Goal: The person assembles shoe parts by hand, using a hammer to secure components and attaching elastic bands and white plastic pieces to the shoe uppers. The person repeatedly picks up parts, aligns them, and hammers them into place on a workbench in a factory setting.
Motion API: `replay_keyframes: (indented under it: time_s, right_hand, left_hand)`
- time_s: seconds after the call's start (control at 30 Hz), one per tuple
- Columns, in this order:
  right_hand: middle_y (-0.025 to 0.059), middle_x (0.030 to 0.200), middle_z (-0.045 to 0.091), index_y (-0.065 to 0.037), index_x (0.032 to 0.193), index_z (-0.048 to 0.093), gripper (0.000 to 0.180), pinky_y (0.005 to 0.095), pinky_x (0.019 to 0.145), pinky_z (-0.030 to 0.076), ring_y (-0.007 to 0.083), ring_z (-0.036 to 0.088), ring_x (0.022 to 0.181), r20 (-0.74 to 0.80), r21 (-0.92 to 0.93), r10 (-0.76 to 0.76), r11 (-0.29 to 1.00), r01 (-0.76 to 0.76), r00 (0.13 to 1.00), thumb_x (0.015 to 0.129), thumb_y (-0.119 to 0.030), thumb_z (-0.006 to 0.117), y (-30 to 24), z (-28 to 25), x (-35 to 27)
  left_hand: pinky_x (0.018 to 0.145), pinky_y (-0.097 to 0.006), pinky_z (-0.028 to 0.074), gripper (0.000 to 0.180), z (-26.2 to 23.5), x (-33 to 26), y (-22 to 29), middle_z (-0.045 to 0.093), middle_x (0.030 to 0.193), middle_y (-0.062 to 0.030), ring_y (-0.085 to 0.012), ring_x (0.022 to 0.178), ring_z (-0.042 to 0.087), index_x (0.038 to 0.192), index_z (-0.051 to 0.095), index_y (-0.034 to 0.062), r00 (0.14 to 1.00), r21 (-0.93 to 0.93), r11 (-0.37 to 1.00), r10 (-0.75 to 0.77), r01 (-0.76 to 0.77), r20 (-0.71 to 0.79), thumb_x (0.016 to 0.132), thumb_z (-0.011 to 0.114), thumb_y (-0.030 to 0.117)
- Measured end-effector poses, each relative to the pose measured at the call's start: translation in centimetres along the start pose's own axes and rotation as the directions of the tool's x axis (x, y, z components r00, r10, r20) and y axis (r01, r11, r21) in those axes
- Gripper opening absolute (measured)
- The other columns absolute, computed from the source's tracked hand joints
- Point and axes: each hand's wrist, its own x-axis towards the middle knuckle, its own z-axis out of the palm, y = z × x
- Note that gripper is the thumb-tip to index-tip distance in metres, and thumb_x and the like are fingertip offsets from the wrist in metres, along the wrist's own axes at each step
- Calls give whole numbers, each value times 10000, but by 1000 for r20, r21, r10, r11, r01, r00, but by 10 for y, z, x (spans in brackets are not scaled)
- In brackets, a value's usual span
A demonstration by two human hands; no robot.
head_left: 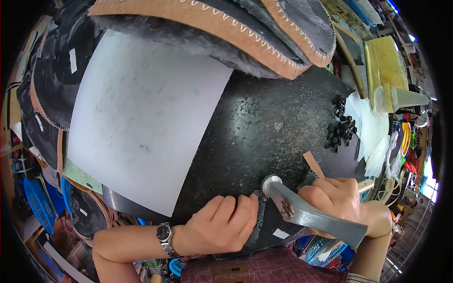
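At the table's near edge my left hand [218,225] is closed, its fingertips pressed on the edge of a dark, fuzzy-edged shoe upper piece [268,225] with a small white label. My right hand [334,200] is wrapped round the handle of a metal shoemaker's hammer [304,213]. The hammer's round face is just above the piece, close to my left fingertips; whether it touches cannot be told. A tan strip [312,163] sticks out beyond my right hand. Part of the dark piece is hidden under the hammer and my hands.
A white sheet [146,118] covers the left of the black tabletop [245,122]. Stitched, fur-lined shoe uppers [226,28] are piled at the far side. Small black pieces [342,125] lie at the right, near crumpled white paper [373,137] and a yellow block [387,66].
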Motion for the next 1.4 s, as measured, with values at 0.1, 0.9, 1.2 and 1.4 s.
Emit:
replay_keyframes:
  time_s: [0.1, 0.9, 1.2, 1.4]
  right_hand:
    - [-1, 595, 388, -57, 765, 524, 192, 256, 370, 386, 117, 484, 457, 95, -58, -54, 997, 60, 994, 642, -157, 634, -4, -3, 1]
    - [132, 758, 603, -48, 937, 623, 246, 336, 528, 472, 321, 599, 616, -143, 114, 425, 904, -412, 894, 819, -258, 679, -17, 4, -53]
    - [85, 656, 547, -67, 827, 592, 188, 343, 450, 433, 262, 571, 522, -127, 149, 454, 888, -436, 882, 811, -228, 687, -49, 3, -99]
    - [59, 640, 485, -58, 864, 521, 307, 353, 446, 461, 244, 582, 526, -126, 143, 255, 961, -237, 959, 700, -259, 685, -34, 39, -97]
  left_hand:
    - [576, -235, 428, 142, 3, 3, 6, 541, 741, -69, -162, 635, 507, 805, 667, -22, 999, 100, 994, 47, -46, 1, 747, 611, 95]
    - [661, -325, 494, 182, -21, 33, 31, 649, 812, -106, -256, 743, 624, 875, 656, 33, 887, -650, 671, -461, 355, 9, 705, 688, -23]
    - [563, -343, 496, 110, 13, 45, 15, 624, 756, -45, -236, 675, 624, 849, 665, 55, 949, -425, 887, -47, 183, 310, 756, 646, 111]
    - [475, -308, 454, 92, 6, 49, 14, 488, 633, -24, -173, 552, 555, 742, 585, 97, 928, -269, 961, 162, -70, 336, 695, 657, 126]
